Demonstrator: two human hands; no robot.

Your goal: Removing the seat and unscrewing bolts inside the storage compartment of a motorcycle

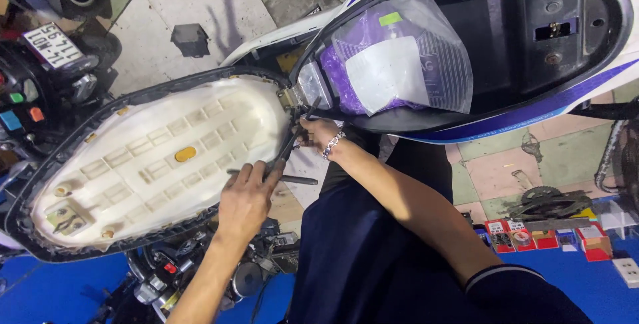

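A scooter's seat [153, 164] is flipped open, its cream ribbed underside facing up inside a black rim. My left hand [245, 199] grips the crossbar of a dark T-handle wrench [283, 154]. The wrench's shaft runs up to the metal seat hinge [289, 97]. My right hand [318, 134], with a bracelet on the wrist, pinches the shaft just below the hinge. Beside the hinge lies the black under-seat compartment [526, 37], which holds a clear plastic bag [399, 57] with something purple and white inside.
Another motorbike [46, 57] with a licence plate stands at the far left. Metal engine parts [246, 271] sit below the seat. At the right, a sprocket and chain [549, 201] lie on the tiled floor, with small red boxes [546, 236] on a blue surface.
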